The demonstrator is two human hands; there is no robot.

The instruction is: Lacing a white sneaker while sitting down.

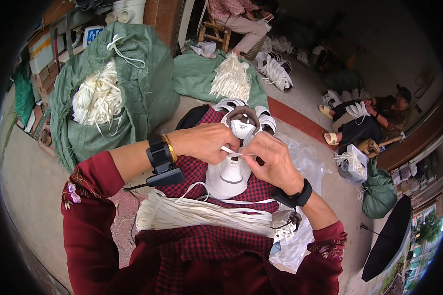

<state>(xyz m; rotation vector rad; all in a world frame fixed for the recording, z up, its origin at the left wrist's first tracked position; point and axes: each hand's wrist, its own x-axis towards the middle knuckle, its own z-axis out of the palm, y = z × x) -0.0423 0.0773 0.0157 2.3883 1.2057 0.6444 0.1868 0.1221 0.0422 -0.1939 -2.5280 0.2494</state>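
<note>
A white sneaker [227, 179] rests on my lap, its toe toward me and its grey-brown collar opening away from me. My left hand [209, 142] is closed at the left of the tongue, pinching a flat white shoelace [235, 154]. From the other side my right hand [270, 160] pinches the same lace, which crosses the shoe between my fingers. A long bundle of white shoelaces [202, 215] lies across my lap nearer my body, with a loose strand curving up toward the shoe. More white shoes [266, 121] sit just beyond the sneaker, partly hidden.
At the left stands a large green woven sack [155, 93] with white laces inside. Farther ahead, a lace pile [231, 78] lies on green cloth. Two other people sit beyond, one holding a shoe. Clear plastic sheeting [305, 162], a black umbrella [389, 238] and a green bag [379, 194] are at right.
</note>
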